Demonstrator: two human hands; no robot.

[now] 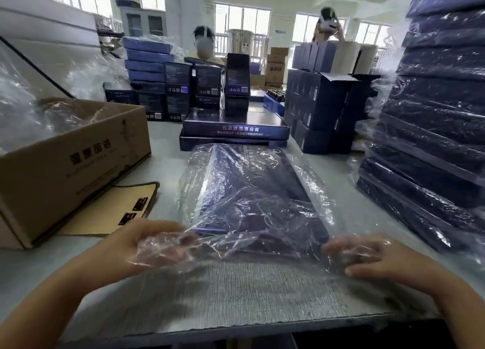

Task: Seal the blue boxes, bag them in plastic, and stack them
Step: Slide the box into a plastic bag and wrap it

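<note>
The current blue box (252, 191) lies flat in the middle of the table (236, 301), already inside its plastic bag (312, 180), lid closed as far as the film lets one see. Only the bag's near, open end remains loose. The left hand (157, 246) pinches that slack edge at the box's near left corner. The right hand (367, 259) does the same at the near right, fingers veiled by film and thumb outside it (the exact grip is blurred). So this box is sealed and bagged but not yet stacked. To the right, a tall stack of bagged boxes (433, 128) shows many finished. Just beyond the bagged box, two unbagged flat boxes (236, 132) wait, and more dark cartons crowd the far side. A cardboard carton (73, 162) on the left holds what looks like spare bags.
</note>
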